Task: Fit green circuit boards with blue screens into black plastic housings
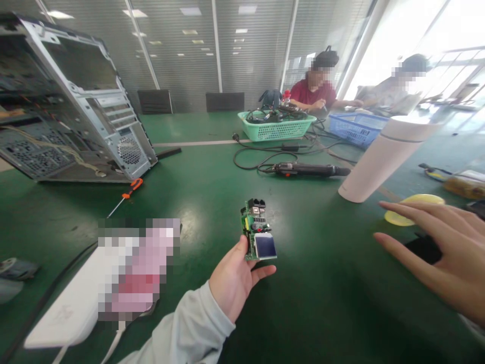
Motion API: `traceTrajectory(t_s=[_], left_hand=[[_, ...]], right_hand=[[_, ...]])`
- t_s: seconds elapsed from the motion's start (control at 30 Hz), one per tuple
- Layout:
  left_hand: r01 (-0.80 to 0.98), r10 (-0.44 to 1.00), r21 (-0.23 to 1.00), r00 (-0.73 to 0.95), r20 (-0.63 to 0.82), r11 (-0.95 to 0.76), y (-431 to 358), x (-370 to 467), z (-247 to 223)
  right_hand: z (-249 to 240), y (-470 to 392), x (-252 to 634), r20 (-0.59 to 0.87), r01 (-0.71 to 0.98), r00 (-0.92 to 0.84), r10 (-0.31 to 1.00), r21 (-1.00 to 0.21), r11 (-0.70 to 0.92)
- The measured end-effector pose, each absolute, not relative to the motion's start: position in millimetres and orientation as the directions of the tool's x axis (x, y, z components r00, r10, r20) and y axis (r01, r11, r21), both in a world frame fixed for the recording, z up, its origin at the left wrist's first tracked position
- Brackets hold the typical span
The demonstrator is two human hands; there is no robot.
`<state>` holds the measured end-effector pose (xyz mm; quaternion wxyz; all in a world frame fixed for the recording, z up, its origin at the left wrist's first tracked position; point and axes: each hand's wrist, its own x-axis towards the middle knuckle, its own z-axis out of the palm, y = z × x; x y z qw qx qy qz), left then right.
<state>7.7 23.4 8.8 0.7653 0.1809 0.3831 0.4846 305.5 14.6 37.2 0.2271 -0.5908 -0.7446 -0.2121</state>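
Note:
My left hand (235,268) grips a small green circuit board (256,222) above the table, its thumb on the board's left edge. The board carries a little dark display (265,246) near its lower end and black and silver connectors at the top. Off to the right, my right hand (447,245) has its fingers spread and holds nothing. Beneath and behind those fingers are a round yellow thing (415,202) and a black object (422,247), both partly hidden by the hand.
An open computer case (125,121) stands at left, near an orange-handled screwdriver (132,188). A white slab-shaped device (71,298) lies nearby. Farther back are an electric screwdriver (306,170), a pale pink tumbler (379,162), a green basket (278,131) and a blue basket (352,129). Two people sit beyond.

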Motion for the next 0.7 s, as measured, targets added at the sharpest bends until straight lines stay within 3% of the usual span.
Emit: traceTrajectory(t_s=[0.13,0.3,0.4,0.5,0.7], left_hand=[[-0.537,0.924,0.753,0.178,-0.339,0.380,22,8,11],[-0.387,0.988,0.909,0.050,-0.149,0.156,16,6,16],[-0.054,0.995,0.994,0.028,0.095,-0.093,10,3,16],[0.291,0.941,0.896,0.146,0.305,-0.336,7,1,15],[0.361,0.910,0.836,0.199,0.365,-0.414,9,1,15]], right_hand=[[53,19,256,0.636,0.875,-0.424,0.645,0.103,0.474],[57,13,218,0.606,0.796,-0.518,0.603,0.085,0.599],[52,10,204,0.512,0.740,-0.620,0.595,0.131,0.659],[42,13,199,0.443,0.668,-0.704,0.555,0.146,0.730],[28,22,202,0.475,0.619,-0.712,0.517,0.077,0.781]])
